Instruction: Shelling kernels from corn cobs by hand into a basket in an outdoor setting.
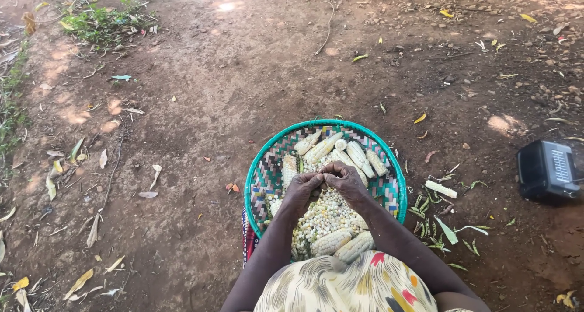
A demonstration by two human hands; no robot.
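A round woven basket with a green rim [255, 166] rests on my lap over bare earth. It holds several pale maize cobs [359, 155] at its far side, two more cobs [340, 244] near me, and a heap of loose kernels [325, 217] in the middle. My left hand [302, 190] and my right hand [345, 181] meet above the kernels, fingers curled around a small cob piece that is mostly hidden between them.
A stripped white cob [441, 189] and green husk scraps [447, 230] lie on the ground right of the basket. A small black radio [547, 171] sits at the right edge. Dry leaves and twigs scatter the dirt; weeds [100, 23] grow at the top left.
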